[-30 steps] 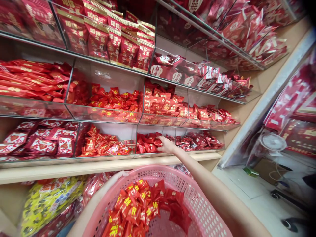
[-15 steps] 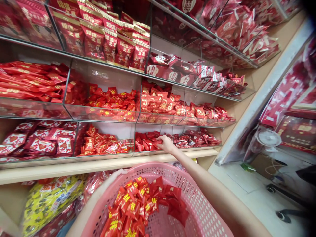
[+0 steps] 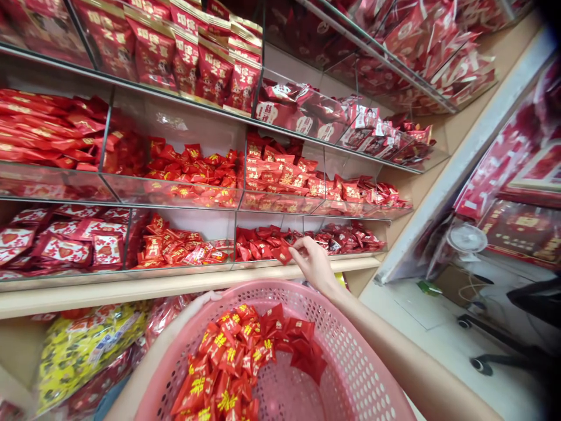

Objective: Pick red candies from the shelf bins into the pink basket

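My right hand (image 3: 314, 263) pinches a small red candy packet (image 3: 281, 254) between thumb and fingers, just in front of the lowest shelf's clear bin. Behind it, more dark red packets (image 3: 256, 242) fill that bin. My left hand (image 3: 205, 301) grips the far left rim of a pink plastic basket (image 3: 346, 333) with a perforated wall; its fingers are partly hidden by the rim. Inside the basket lie several red packets with gold characters (image 3: 232, 351), heaped to the left, and plainer dark red packets (image 3: 302, 345) toward the far side.
Shelves of clear dividers hold red packets (image 3: 193, 172) and larger gold-topped bags (image 3: 214, 70). A wooden shelf edge (image 3: 109, 295) runs above the basket. Below left sits a yellow bag (image 3: 87, 356). On the right are a small white fan (image 3: 467, 238) and a chair's wheeled base (image 3: 491, 351).
My right hand has drawn back from the bin toward me, bringing out a red candy packet. The view has shifted slightly. My left hand still holds the basket rim.
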The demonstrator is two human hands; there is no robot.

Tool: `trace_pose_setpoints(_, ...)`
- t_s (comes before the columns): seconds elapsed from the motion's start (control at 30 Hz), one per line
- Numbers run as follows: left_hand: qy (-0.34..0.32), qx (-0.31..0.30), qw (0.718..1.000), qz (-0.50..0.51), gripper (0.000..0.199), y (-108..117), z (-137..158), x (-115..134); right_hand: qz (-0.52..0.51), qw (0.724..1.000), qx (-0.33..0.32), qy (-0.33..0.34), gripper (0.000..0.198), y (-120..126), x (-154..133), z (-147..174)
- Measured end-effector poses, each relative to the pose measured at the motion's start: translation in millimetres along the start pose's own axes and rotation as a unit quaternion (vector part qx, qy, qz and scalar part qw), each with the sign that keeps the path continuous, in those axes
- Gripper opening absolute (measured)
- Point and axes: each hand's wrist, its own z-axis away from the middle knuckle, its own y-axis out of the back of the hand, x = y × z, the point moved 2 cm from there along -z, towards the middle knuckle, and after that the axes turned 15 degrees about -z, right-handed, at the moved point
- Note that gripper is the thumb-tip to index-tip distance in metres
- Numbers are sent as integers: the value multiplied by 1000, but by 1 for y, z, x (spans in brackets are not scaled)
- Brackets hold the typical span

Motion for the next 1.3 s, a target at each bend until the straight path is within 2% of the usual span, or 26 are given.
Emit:
trace_pose_setpoints(0.1,-27,5,1000,-1,29,-2,1,2,-18,996,-18,-87,19,7,-3,34)
trace_pose_setpoints(0.23,-22,6,1000,-15,30,-1,0,0,-6,975,-39,-220,15,6,21,72)
trace_pose_setpoints(0.4,-14,-9,1000,-20,32,5,-6,-5,42,962,-74,-261,18,-1,49,91)
trace_pose_setpoints(0.53,-17,-18,1000,-19,29,4,-7,-6,-47,934,-101,-340,17,-12,65,103)
trace_pose_setpoints(0.63,-26,-8,999,-21,25,4,-6,-5,-68,912,-120,-385,18,-20,74,112)
trace_pose_setpoints(0.73,-31,7,999,-27,25,3,-3,-3,-40,899,-163,-404,19,-24,76,117)
trace_pose_setpoints(0.87,-34,20,999,-37,42,-5,3,2,15,891,-205,-405,30,-24,70,117)
trace_pose_setpoints(1.0,-38,39,997,-57,43,-8,7,2,59,900,-211,-376,35,-23,61,113)
trace_pose_setpoints(1.17,-67,115,987,-88,36,15,11,-5,87,885,-216,-404,34,-21,54,111)
trace_pose_setpoints(1.3,-110,169,974,-103,28,34,17,-7,66,890,-215,-396,36,-19,49,110)
